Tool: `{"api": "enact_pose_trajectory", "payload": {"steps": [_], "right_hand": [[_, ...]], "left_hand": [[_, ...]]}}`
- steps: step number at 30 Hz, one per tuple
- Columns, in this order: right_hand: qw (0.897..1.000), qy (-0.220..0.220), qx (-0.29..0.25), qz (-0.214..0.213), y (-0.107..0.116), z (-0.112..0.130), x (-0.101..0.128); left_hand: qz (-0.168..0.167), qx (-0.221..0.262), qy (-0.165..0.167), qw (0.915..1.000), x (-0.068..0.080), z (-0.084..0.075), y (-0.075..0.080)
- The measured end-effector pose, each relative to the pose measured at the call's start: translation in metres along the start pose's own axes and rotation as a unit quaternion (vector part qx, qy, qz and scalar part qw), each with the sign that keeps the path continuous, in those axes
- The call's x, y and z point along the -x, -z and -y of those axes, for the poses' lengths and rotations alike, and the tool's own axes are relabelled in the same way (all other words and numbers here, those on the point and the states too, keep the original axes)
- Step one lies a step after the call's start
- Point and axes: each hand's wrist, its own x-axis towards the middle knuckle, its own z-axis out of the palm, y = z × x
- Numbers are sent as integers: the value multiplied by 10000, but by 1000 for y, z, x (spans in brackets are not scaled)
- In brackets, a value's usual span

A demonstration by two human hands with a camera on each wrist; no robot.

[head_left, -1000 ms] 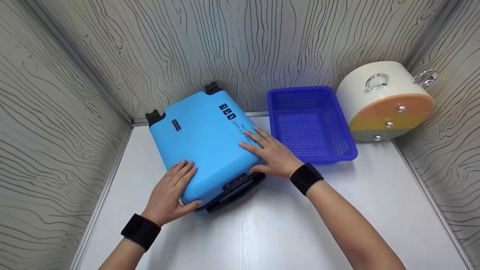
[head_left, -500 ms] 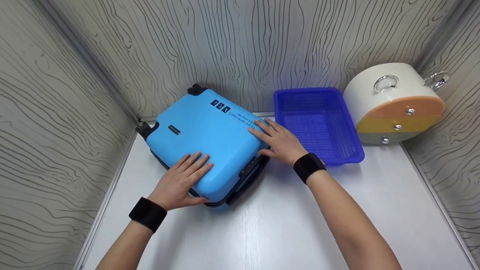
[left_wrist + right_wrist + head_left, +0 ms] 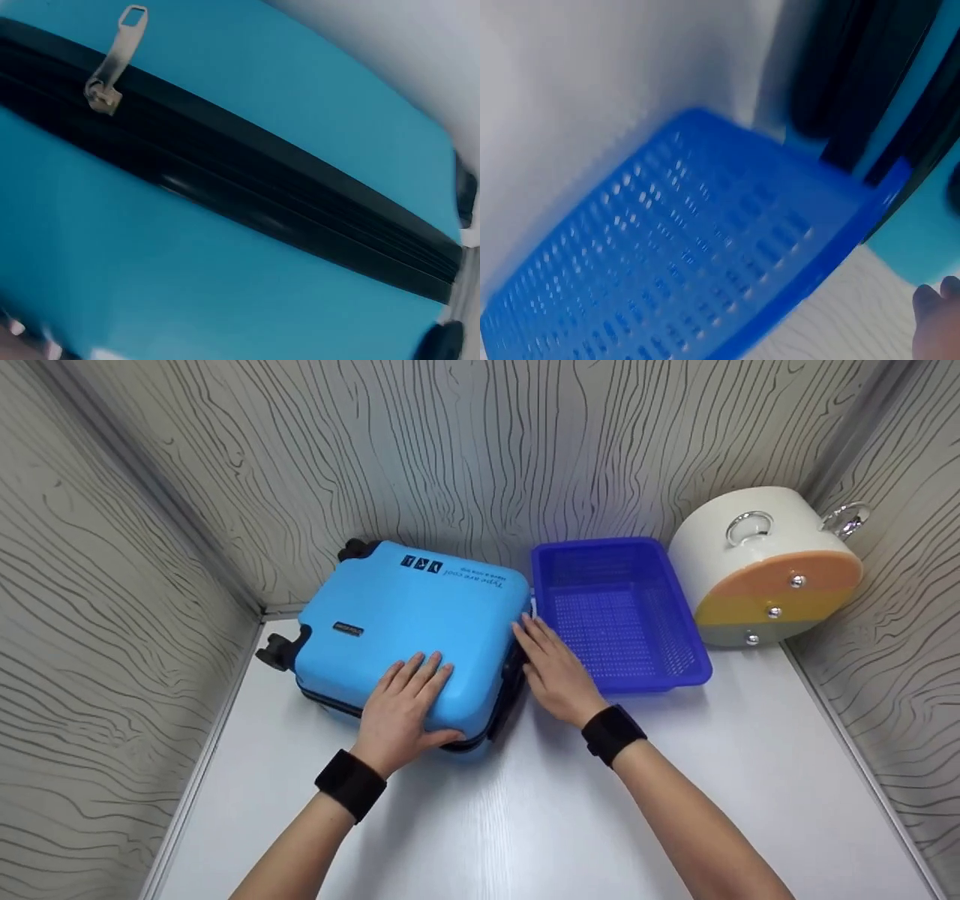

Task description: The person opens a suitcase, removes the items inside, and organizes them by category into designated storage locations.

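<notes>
A light blue hard-shell suitcase (image 3: 412,615) lies flat on the white table, its black wheels (image 3: 279,651) toward the left. My left hand (image 3: 401,712) rests on its near right corner, fingers straight over the top and thumb along the edge. My right hand (image 3: 555,671) has straight fingers against the suitcase's right end, beside the black handle (image 3: 510,682). Close up in the left wrist view are the black zipper band (image 3: 225,165) and a metal zipper pull (image 3: 120,56). Some fingertips (image 3: 937,300) of the right hand show at the right wrist view's corner.
A blue perforated plastic basket (image 3: 697,671) stands right of the suitcase, close to my right hand. Behind it at the right is a round white container (image 3: 720,532) with striped drawers and ring handles. Patterned walls (image 3: 480,450) enclose the table (image 3: 480,840) on three sides.
The suitcase has turned counterclockwise, so its handle end now faces right toward the basket. My left hand has moved right with it, and my right hand has slid from its top to its end.
</notes>
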Motion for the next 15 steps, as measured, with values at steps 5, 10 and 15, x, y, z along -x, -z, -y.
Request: {"api": "enact_pose_trajectory", "payload": {"steps": [5, 10, 15], "right_hand": [[9977, 568, -281, -237, -3, 18, 10], [9961, 774, -380, -208, -2, 30, 14], [9965, 752, -321, -199, 0, 32, 14]], "left_hand": [[-189, -243, 362, 9989, -20, -12, -12], [-469, -337, 703, 9959, -44, -26, -26], [-536, -466, 940, 9930, -63, -38, -41]]}}
